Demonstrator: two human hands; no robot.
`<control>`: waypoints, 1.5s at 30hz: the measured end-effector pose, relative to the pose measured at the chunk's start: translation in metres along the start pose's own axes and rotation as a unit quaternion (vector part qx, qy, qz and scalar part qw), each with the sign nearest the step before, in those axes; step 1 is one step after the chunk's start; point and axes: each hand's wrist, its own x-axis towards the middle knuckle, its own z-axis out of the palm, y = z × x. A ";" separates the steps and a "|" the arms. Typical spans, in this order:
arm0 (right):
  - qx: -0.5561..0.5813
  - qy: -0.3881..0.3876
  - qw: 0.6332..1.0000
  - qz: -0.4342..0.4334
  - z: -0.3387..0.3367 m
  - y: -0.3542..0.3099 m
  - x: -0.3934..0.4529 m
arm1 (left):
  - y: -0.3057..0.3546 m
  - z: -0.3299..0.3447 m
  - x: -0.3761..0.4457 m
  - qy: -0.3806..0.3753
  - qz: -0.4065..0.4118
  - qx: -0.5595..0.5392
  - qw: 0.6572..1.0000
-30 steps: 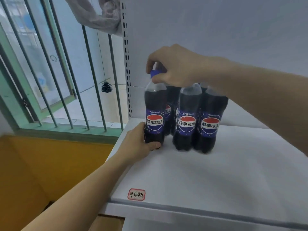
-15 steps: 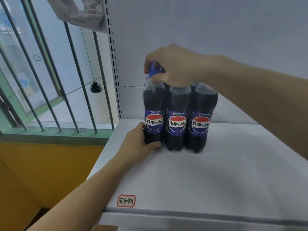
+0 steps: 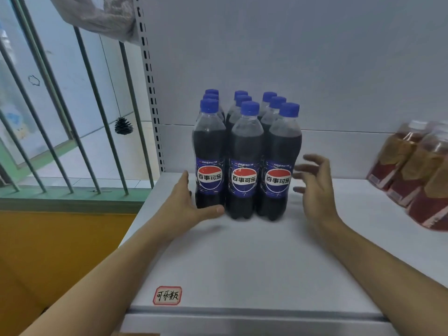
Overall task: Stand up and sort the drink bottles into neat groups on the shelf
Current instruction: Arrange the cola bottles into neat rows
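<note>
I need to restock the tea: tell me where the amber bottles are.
In the head view the amber bottles stand at the far right of the white shelf, against the back wall, apart from the cola bottles and beyond the right hand.

Centre frame: nine dark blue-capped plastic cola bottles point(image 3: 244, 156) grouped upright on white metal shelf point(image 3: 242, 258); your left hand point(image 3: 186, 209) touches them, your right hand point(image 3: 315, 187) spread beside.

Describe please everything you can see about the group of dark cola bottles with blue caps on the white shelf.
The group of dark cola bottles with blue caps is nine clear plastic bottles of near-black drink, standing upright in three tight rows of three on the white shelf, near its left edge. Each front bottle shows a blue label with a red, white and blue round logo. The left hand touches the front-left bottle's base; the right hand is open beside the group, apart from it.
</note>
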 end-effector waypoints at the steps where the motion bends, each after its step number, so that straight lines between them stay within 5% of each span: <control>1: 0.005 -0.029 0.999 0.033 -0.002 0.004 0.000 | 0.000 -0.003 0.002 -0.010 -0.003 -0.015 1.000; 7: 0.002 -0.263 0.960 0.095 -0.006 0.012 -0.001 | 0.002 0.013 0.002 0.000 0.054 0.046 0.998; 11: -0.055 -0.304 0.949 0.064 -0.004 0.020 -0.005 | 0.002 0.017 0.000 0.030 0.077 0.073 0.994; 20: -0.052 -0.292 0.953 0.067 0.002 0.017 -0.009 | 0.005 0.013 0.000 0.003 0.050 0.069 0.996; 23: 0.076 -0.224 0.965 0.114 -0.009 0.009 0.005 | 0.009 -0.011 0.003 -0.051 0.033 -0.044 0.997; 26: 0.188 -0.104 0.957 0.195 -0.007 -0.002 0.029 | 0.025 -0.028 0.021 0.029 -0.059 -0.273 0.960; 30: 0.216 -0.122 0.936 0.251 0.026 -0.011 0.031 | 0.037 -0.003 0.043 0.060 -0.109 -0.376 0.918; 38: 0.244 -0.110 0.925 0.270 0.042 0.007 0.036 | 0.042 0.024 0.051 0.100 -0.103 -0.412 0.900; 45: 0.176 -0.061 0.948 0.257 0.035 -0.007 0.029 | 0.038 0.004 0.039 0.048 -0.088 -0.323 0.941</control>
